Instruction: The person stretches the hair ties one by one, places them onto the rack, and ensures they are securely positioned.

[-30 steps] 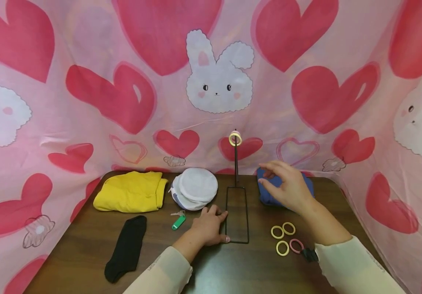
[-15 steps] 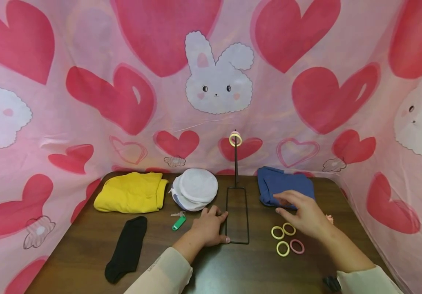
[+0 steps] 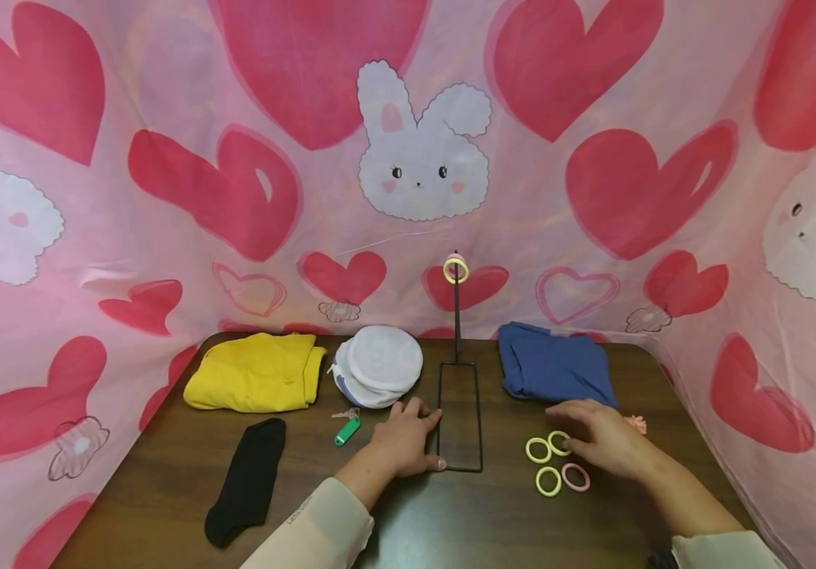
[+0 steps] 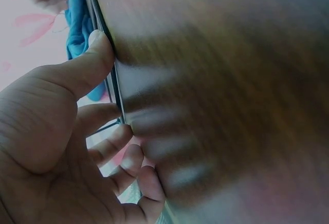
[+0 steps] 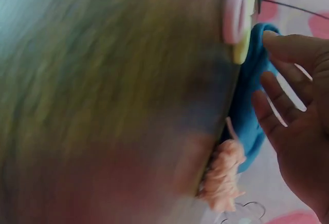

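Observation:
A black wire stand (image 3: 456,320) rises from a rectangular base frame at mid-table; a yellow ring (image 3: 446,273) and a pink one hang near its top. My left hand (image 3: 402,442) rests at the base's left side, thumb on the near corner and fingertips pressing the rod (image 4: 117,88) and tabletop. To the right lie three yellow rings (image 3: 548,469) and a pink ring (image 3: 575,465). My right hand (image 3: 610,442) hovers beside them, holding nothing, its thumb and fingers spread; the fingertips are close to the far yellow ring (image 3: 551,439). Whether they touch it I cannot tell.
Folded yellow cloth (image 3: 251,371), a white cap (image 3: 382,363) and folded blue cloth (image 3: 553,367) line the back. A black sock (image 3: 246,482) and a key with green tag (image 3: 347,431) lie left. A peach ruffled item (image 3: 637,423) sits behind my right hand.
My right hand has come down and toward me, from over the blue cloth to beside the loose rings. The left hand and the stand have stayed in place.

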`<state>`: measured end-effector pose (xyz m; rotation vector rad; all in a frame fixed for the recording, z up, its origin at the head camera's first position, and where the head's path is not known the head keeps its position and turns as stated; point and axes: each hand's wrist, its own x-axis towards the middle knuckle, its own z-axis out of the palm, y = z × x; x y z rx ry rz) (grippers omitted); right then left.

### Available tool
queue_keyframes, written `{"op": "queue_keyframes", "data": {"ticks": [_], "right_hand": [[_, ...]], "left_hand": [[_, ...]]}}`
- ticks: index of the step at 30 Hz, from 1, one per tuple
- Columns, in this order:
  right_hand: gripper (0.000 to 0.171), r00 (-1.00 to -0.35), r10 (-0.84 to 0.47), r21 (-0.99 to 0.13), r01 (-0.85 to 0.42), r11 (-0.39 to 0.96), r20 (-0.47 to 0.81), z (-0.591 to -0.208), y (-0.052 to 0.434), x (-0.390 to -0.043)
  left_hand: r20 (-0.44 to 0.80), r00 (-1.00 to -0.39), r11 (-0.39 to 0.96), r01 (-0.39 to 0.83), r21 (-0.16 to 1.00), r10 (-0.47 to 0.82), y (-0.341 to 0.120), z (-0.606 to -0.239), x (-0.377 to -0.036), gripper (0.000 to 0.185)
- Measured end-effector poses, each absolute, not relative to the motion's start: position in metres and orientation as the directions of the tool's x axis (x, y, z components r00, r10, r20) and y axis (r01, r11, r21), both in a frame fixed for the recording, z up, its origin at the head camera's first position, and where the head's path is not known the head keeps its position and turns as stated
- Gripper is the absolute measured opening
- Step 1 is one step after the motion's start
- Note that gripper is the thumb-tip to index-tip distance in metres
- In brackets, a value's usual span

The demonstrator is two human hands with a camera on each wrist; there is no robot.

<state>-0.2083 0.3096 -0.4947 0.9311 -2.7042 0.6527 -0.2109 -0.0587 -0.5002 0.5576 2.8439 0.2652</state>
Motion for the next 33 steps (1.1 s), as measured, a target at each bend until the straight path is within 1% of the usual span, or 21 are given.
{"op": "queue_keyframes", "data": {"ticks": [7,13,15,22,29,33], "right_hand": [[0.055,-0.826,-0.541,-0.377,-0.557,0.74,0.157,-0.501,0.322,-0.209],[0.05,-0.84,-0.531,-0.388,-0.528,0.756,0.108,-0.502,0.321,-0.211],[0.048,-0.836,-0.536,-0.385,-0.536,0.751,0.116,-0.502,0.321,-0.212],[0.046,-0.796,-0.568,-0.355,-0.603,0.715,0.208,-0.505,0.323,-0.213],[0.036,-0.798,-0.554,-0.334,-0.603,0.725,0.237,-0.506,0.323,-0.211],[0.035,-0.78,-0.54,-0.316,-0.624,0.715,0.317,-0.503,0.319,-0.209]], "left_hand": [[-0.191,-0.902,0.911,0.342,0.232,0.388,-0.059,-0.5,-0.211,0.087],[-0.19,-0.903,0.913,0.342,0.223,0.385,-0.058,-0.501,-0.211,0.087],[-0.191,-0.904,0.914,0.341,0.219,0.382,-0.059,-0.501,-0.211,0.087],[-0.191,-0.903,0.914,0.346,0.214,0.386,-0.059,-0.501,-0.211,0.088],[-0.19,-0.902,0.913,0.346,0.214,0.386,-0.06,-0.501,-0.212,0.087],[-0.189,-0.902,0.911,0.347,0.221,0.389,-0.059,-0.5,-0.211,0.087]]}}
